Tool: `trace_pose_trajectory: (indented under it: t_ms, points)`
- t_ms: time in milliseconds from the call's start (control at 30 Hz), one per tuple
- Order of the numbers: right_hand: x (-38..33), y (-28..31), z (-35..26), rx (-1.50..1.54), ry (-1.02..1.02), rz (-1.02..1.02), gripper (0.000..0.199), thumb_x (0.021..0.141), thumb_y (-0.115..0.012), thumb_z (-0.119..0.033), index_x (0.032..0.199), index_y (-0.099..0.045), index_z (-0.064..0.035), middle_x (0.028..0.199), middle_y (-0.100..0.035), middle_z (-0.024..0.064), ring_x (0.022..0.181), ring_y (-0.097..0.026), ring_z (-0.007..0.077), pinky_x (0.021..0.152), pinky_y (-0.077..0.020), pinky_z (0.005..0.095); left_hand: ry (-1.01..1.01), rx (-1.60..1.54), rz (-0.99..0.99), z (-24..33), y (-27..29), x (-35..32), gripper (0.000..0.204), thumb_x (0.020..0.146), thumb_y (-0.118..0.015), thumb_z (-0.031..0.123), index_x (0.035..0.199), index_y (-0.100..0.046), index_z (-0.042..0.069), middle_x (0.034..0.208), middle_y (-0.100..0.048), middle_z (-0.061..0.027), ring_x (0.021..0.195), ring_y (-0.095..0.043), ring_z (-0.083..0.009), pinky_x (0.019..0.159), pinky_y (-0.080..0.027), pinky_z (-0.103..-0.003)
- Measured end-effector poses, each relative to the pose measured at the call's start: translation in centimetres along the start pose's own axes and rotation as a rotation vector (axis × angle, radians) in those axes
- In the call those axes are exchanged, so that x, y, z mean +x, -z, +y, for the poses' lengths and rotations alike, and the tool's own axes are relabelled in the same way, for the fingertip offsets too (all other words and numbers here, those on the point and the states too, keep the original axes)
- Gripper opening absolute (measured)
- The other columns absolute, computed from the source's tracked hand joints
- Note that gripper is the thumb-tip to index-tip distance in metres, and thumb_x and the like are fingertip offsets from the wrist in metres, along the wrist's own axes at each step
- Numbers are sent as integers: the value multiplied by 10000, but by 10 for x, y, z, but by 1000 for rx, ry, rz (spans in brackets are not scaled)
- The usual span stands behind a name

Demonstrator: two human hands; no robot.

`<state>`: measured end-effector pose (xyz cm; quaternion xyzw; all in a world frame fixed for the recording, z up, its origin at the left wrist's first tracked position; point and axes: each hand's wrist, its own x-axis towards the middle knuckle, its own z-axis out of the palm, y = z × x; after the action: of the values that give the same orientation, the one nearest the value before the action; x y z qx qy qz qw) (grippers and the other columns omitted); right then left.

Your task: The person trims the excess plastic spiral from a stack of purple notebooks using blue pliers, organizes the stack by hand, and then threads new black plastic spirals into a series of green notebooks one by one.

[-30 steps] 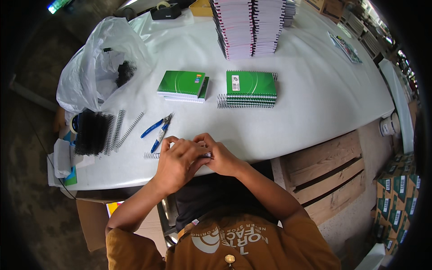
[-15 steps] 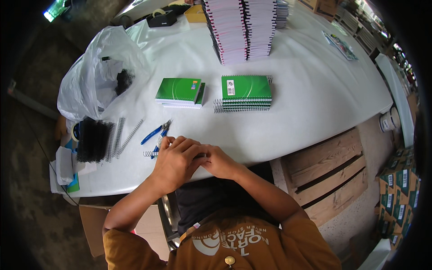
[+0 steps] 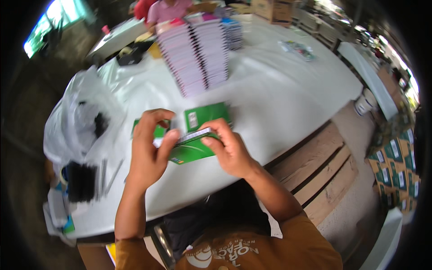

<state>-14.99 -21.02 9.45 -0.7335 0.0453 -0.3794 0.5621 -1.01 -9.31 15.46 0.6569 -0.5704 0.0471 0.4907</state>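
A green-covered notebook (image 3: 194,152) is tilted in front of me, its bound edge upward. My right hand (image 3: 230,150) pinches it at the right end between thumb and fingers. My left hand (image 3: 150,150) has its thumb and fingers apart beside the notebook's left end; whether the thumb touches it is unclear. Just beyond my right hand lies a stack of green notebooks (image 3: 207,114). Another green notebook pile (image 3: 159,131) is partly covered by my left hand. Motion blurs the finer detail of the binding.
Dark binding coils (image 3: 82,183) lie at the table's left, near a white plastic bag (image 3: 74,121). Tall stacks of spiral-bound books (image 3: 198,56) stand farther back. A person in a pink top (image 3: 168,11) is at the far side. Right of the table is a wooden pallet (image 3: 315,166).
My hands, close together near the table edge before, have moved farther forward and apart. The green notebook now shows in my right hand. The whole view has shifted and tilted.
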Motion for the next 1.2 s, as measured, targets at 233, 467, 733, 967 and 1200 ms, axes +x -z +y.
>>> trace_pose_trajectory:
  t_ms: [233,467,733,967,1200]
  points:
    - [-2,2,12,-61,7,-132,319,886,-580,-85,1078,-329,-42,948,-528,127,810,-554,216,735,-462,350,41,-9,-230,14,-12,-2,138,817,-637,129,909,-661,30,862,-639,-101,830,-564,-228,823,-368,-327]
    - [-15,4,0,-133,-58,-240,315,898,-561,-123,1037,-290,-44,852,-525,159,739,-592,314,613,-439,400,191,-99,-273,15,-19,-19,121,840,-634,146,873,-640,29,832,-667,-75,788,-572,-209,830,-366,-309]
    - [-15,-14,7,-23,40,-220,332,908,-532,-87,1111,-273,-45,923,-531,154,739,-586,318,604,-421,409,168,-32,-135,1,-16,-36,207,830,-659,191,901,-619,0,854,-646,-97,834,-550,-225,854,-364,-332]
    - [5,-22,11,285,173,405,335,927,-503,-107,1244,-400,-78,1117,-499,67,1015,-496,137,882,-422,290,84,207,436,-7,-13,-37,634,857,-632,222,1349,-337,-46,1342,-410,-186,1234,-384,-288,1049,-244,-374]
    - [31,-5,87,-139,-66,718,514,962,-400,-386,1266,-406,28,1219,-477,196,1124,-450,301,980,-331,388,334,-216,412,-32,-94,-2,252,942,-477,94,1157,-515,-33,1096,-590,-117,952,-548,-135,825,-443,-292]
